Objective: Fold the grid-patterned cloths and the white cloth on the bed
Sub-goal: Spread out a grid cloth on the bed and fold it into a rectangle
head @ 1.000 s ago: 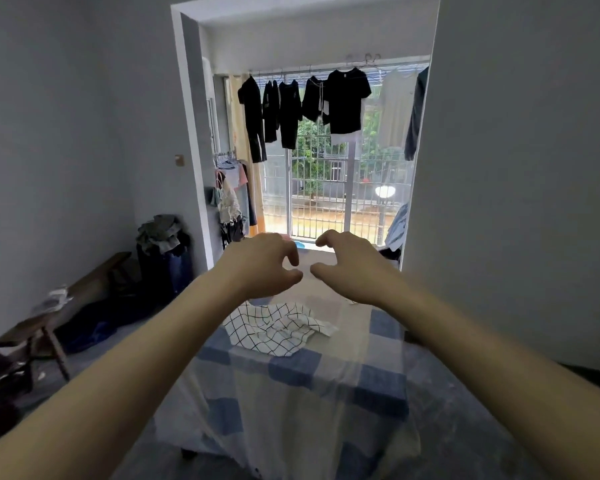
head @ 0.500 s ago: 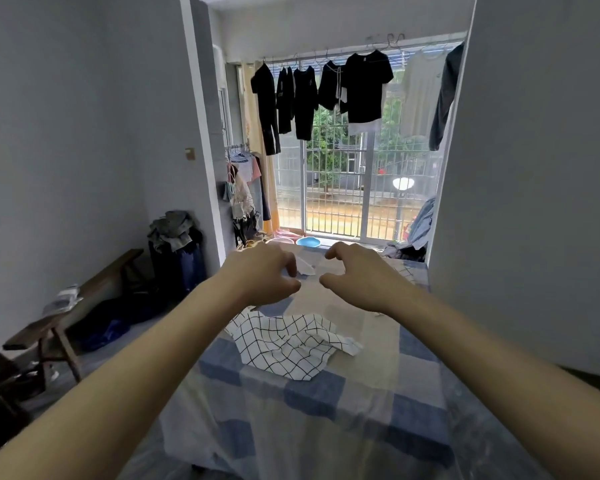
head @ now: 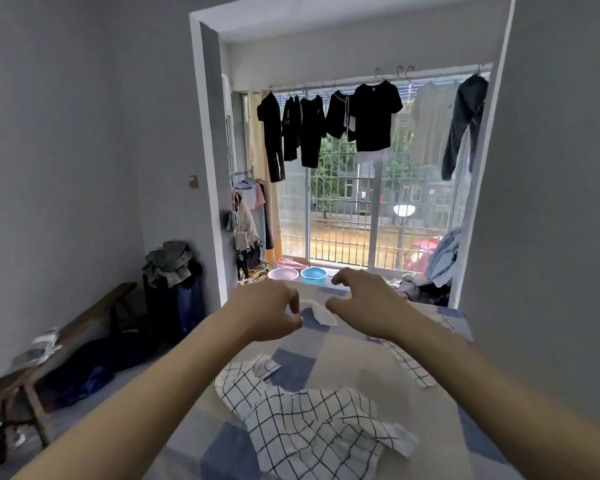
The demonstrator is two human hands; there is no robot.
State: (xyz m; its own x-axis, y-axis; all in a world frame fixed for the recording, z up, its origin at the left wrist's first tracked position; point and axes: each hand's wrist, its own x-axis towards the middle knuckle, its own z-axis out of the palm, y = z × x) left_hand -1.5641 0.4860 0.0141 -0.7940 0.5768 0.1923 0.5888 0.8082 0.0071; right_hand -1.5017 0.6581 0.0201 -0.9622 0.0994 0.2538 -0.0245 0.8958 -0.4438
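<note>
Hands reach for the white cloth (head: 317,311) far up the bed (head: 343,362): left hand (head: 269,315) and right hand (head: 368,306) loosely curled, empty. Next: pinch its edges and spread it flat.

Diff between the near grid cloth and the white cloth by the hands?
The near grid cloth has black grid lines; the white cloth is plain. The grid cloth looks much bigger and lies crumpled near the camera; the white cloth sits farther off, between both hands. Both rest unfolded on the checked bed.
</note>
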